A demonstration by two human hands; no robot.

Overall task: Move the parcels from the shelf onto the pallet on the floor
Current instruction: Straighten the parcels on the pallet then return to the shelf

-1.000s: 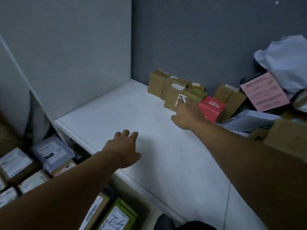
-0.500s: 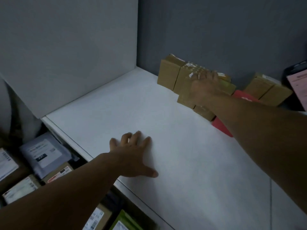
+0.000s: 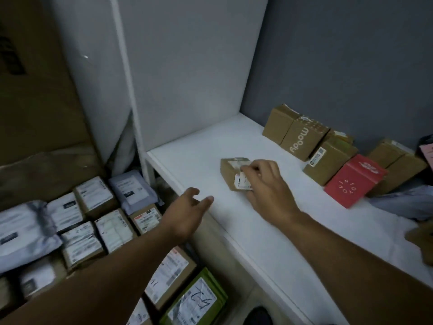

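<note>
Brown cardboard box [image 3: 230,171], labelled, shown on the white shelf [image 3: 269,233], apart from the row of boxes [image 3: 307,139] and the red box [image 3: 353,181] at the back wall [image 3: 339,66]. It is gripped from above by the right hand [image 3: 264,184], fingers curled over its top. The left hand [image 3: 187,211] is held wide and empty at the shelf edge. The pick-up step is judged in hand; next, the box must be lifted clear and lowered leftward among the parcels [image 3: 103,221] below, the pallet itself being hidden.
</note>
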